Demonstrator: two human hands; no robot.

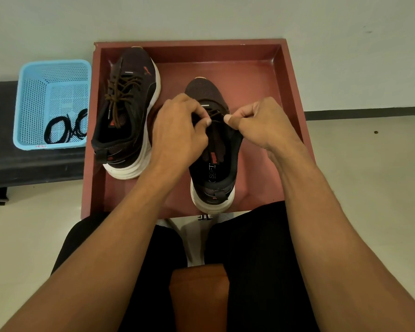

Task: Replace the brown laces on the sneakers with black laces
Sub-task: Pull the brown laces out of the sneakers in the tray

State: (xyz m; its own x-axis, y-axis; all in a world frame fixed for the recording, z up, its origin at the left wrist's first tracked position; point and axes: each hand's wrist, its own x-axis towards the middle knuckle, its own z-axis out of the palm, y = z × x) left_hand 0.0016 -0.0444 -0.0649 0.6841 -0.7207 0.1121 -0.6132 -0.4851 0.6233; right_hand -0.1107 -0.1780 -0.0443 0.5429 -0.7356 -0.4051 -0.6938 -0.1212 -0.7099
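Two dark sneakers with white soles sit in a reddish tray. The left sneaker lies tilted with its brown laces tied. The right sneaker stands upright in front of me, toe pointing away. My left hand and my right hand hover over its eyelets, each pinching the brown lace near the tongue. Black laces lie coiled in a blue basket to the left of the tray.
The blue basket rests on a dark bench at the left. A white wall rises behind the tray. My knees in black trousers are just below the tray, with an orange-brown object between them.
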